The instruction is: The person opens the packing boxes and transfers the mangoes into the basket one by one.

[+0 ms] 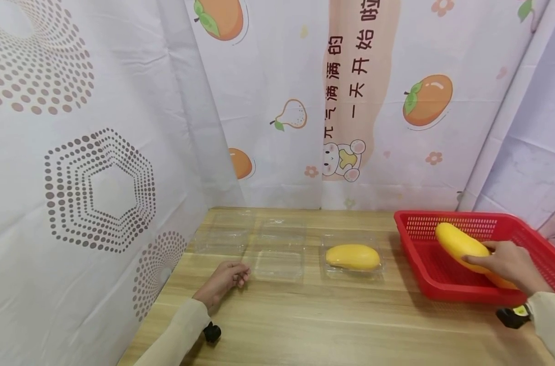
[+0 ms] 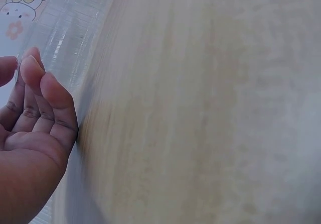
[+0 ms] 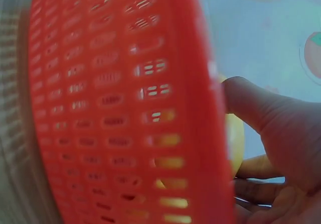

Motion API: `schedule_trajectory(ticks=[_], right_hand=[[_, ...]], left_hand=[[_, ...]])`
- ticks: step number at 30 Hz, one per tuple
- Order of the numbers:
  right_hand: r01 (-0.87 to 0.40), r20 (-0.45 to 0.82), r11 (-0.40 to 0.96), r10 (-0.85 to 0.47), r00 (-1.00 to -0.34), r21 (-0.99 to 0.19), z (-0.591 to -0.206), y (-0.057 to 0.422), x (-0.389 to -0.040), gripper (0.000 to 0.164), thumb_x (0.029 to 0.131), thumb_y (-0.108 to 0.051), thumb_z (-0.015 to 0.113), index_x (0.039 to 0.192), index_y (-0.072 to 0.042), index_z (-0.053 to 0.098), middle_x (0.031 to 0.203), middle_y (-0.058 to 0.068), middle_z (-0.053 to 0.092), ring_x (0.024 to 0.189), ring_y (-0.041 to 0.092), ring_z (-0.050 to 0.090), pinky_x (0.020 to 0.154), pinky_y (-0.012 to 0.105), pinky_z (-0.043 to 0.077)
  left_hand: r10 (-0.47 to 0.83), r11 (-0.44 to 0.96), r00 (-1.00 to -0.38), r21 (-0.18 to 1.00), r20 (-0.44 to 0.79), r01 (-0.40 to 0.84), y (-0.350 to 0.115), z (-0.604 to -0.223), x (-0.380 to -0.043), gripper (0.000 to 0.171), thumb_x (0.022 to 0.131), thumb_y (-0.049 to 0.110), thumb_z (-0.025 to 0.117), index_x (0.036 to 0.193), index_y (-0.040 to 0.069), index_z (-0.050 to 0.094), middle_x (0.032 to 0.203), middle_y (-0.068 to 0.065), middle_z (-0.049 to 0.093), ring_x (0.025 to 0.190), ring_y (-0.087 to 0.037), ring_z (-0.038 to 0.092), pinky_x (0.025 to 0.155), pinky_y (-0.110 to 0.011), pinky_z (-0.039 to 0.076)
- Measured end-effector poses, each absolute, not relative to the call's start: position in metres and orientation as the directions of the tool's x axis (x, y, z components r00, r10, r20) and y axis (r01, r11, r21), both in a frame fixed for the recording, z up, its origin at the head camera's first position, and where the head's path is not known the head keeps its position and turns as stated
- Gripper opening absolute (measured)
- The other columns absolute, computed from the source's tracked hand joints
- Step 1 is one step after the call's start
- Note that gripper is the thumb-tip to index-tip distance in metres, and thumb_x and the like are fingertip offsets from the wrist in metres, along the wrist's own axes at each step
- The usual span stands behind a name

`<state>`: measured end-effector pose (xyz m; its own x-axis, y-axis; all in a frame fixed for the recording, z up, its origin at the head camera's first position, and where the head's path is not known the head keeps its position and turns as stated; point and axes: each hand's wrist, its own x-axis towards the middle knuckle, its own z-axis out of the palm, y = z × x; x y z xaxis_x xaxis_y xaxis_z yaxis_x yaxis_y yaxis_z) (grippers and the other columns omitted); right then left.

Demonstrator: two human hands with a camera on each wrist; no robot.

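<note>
My right hand (image 1: 510, 262) grips a long yellow mango (image 1: 460, 246), thumb on the near side, over the red basket (image 1: 419, 272). Part of another yellow mango (image 1: 501, 281) shows below that hand inside the basket. In the right wrist view, the basket's slotted wall (image 3: 110, 98) hides most of the held mango (image 3: 235, 143). My left hand (image 1: 224, 279) rests on the table with loosely curled fingers and holds nothing. Just beyond its fingertips lies a clear plastic box (image 1: 279, 264). The left wrist view shows the palm of the left hand (image 2: 40, 118) beside clear plastic (image 2: 70, 38).
A third yellow mango (image 1: 352, 256) lies in a clear box (image 1: 327, 269) between the middle box and the basket. Another clear plastic box (image 1: 224, 239) stands at the back left of the wooden table (image 1: 314, 325). Printed curtains (image 1: 268, 178) hang behind and on the left.
</note>
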<state>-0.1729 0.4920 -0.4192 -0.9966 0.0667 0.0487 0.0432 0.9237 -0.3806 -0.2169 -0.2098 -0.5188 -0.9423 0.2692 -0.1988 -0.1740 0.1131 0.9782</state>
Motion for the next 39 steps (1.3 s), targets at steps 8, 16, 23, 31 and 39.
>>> schedule_trajectory(ticks=[8, 16, 23, 31, 39], right_hand=[[0.046, 0.049, 0.923, 0.07, -0.996, -0.383, -0.423, 0.498, -0.173, 0.084, 0.089, -0.052, 0.076, 0.118, 0.025, 0.056, 0.065, 0.004, 0.053, 0.067, 0.025, 0.051, 0.055, 0.034, 0.042], [0.075, 0.025, 0.934, 0.09, -0.996, -0.35, -0.425, 0.504, -0.175, 0.096, 0.088, -0.056, 0.076, 0.126, 0.027, 0.049, 0.073, 0.01, 0.053, 0.072, 0.031, 0.05, 0.059, 0.036, 0.038], [0.058, 0.028, 0.948, 0.07, -0.997, -0.314, -0.433, 0.507, -0.172, 0.093, 0.083, -0.055, 0.08, 0.118, 0.028, 0.054, 0.08, 0.022, 0.062, 0.072, 0.034, 0.053, 0.059, 0.038, 0.043], [0.105, -0.039, 0.936, 0.097, -0.995, -0.336, -0.434, 0.505, -0.169, 0.087, 0.083, -0.057, 0.079, 0.105, 0.025, 0.06, 0.07, 0.008, 0.055, 0.069, 0.029, 0.051, 0.059, 0.035, 0.038], [0.148, -0.077, 0.92, 0.128, -0.989, -0.363, -0.436, 0.502, -0.166, 0.061, 0.082, -0.056, 0.081, 0.073, 0.002, 0.063, 0.063, 0.002, 0.043, 0.064, 0.023, 0.046, 0.059, 0.034, 0.033]], left_hand=[[0.267, 0.117, -0.944, 0.979, -0.193, -0.167, -0.212, -0.517, -0.215, 0.031, 0.107, 0.018, 0.056, 0.111, -0.011, 0.064, 0.092, -0.011, 0.065, 0.076, -0.015, 0.056, 0.066, -0.026, 0.05], [0.26, 0.119, -0.946, 0.979, -0.194, -0.168, -0.213, -0.515, -0.215, 0.031, 0.107, 0.019, 0.057, 0.109, -0.01, 0.065, 0.092, -0.01, 0.066, 0.077, -0.015, 0.057, 0.067, -0.026, 0.05], [0.285, 0.118, -0.939, 0.98, -0.191, -0.163, -0.213, -0.516, -0.215, 0.03, 0.107, 0.017, 0.055, 0.11, -0.011, 0.065, 0.09, -0.009, 0.065, 0.075, -0.015, 0.056, 0.066, -0.025, 0.05], [0.297, 0.108, -0.937, 0.982, -0.183, -0.157, -0.213, -0.516, -0.216, 0.031, 0.107, 0.018, 0.057, 0.112, -0.013, 0.063, 0.09, -0.009, 0.065, 0.075, -0.015, 0.056, 0.066, -0.025, 0.05], [0.293, 0.115, -0.937, 0.98, -0.187, -0.16, -0.213, -0.516, -0.216, 0.03, 0.107, 0.017, 0.055, 0.11, -0.012, 0.064, 0.089, -0.009, 0.065, 0.074, -0.015, 0.056, 0.066, -0.026, 0.05]])
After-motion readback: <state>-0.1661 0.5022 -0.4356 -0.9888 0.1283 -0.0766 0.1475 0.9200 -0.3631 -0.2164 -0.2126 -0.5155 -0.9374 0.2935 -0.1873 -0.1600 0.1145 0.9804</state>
